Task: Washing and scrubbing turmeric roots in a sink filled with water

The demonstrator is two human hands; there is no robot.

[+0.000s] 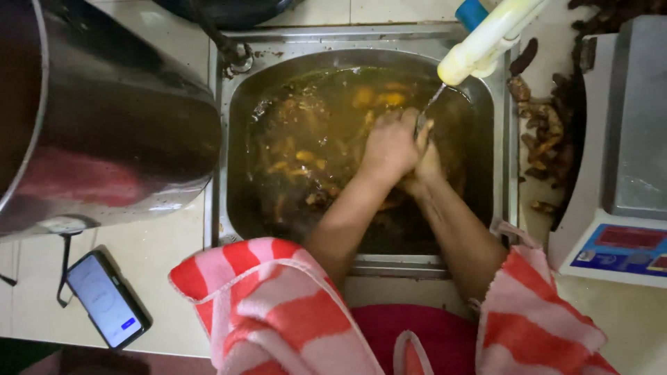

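Roots (306, 156), yellowish, in murky sink (361, 265) water; left hand (389, 147) and right hand (429, 161) clasped together under tap (486, 38) stream, contents indiscernible.

My pale tiled counter (160, 257) carries a steel sink (224, 139) sunk into it; left of the sink lie a big steel pot (118, 118) and a smartphone (108, 300), right of it brown root pieces (545, 135) and a scale (622, 173)
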